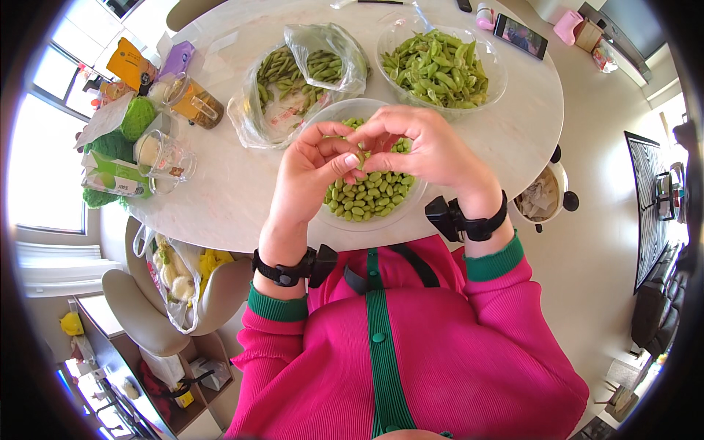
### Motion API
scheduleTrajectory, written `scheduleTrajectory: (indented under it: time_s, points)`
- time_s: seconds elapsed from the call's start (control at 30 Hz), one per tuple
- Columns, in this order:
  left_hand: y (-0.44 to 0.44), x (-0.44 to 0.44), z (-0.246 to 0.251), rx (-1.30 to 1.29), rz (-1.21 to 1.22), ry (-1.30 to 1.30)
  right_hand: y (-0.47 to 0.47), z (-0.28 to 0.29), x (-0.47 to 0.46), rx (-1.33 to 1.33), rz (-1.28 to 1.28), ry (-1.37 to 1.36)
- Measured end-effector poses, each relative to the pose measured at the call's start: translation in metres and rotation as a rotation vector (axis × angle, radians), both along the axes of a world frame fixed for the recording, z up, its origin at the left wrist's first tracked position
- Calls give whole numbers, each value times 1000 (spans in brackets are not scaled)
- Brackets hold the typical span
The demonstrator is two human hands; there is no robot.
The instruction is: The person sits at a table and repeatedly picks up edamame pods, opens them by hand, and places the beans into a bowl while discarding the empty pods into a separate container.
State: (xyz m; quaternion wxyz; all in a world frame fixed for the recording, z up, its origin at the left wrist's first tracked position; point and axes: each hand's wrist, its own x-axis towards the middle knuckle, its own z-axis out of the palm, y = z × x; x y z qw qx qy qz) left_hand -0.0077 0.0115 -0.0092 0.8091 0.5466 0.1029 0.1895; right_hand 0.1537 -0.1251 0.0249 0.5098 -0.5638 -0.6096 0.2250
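Observation:
My left hand (322, 159) and my right hand (412, 146) meet over a clear bowl of shelled green soybeans (368, 198). Between their fingertips they hold a small green soybean pod (361, 156), mostly covered by the fingers. Behind the hands to the left lies an opened plastic bag of unshelled pods (286, 77). To the right of it a second clear bowl (498, 82) is heaped with green pods or empty hulls; which of these cannot be told.
A smartphone (520, 36) rests at the table's far right. Pitchers, a clear cup (165, 159), green yarn (137, 118) and packages crowd the left side. A chair (143, 313) with a plastic bag and a bin (544, 192) stand by the rounded table edge (192, 241).

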Motion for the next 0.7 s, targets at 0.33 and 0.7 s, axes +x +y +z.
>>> scheduleTrajectory:
  time_s: [0.33,0.7]
  points:
    - [-2,2,2,46,95,32,2,-7,-1,101,-135,-178]
    - [7,-6,3,17,-116,65,-4,-6,5,30,9,-7]
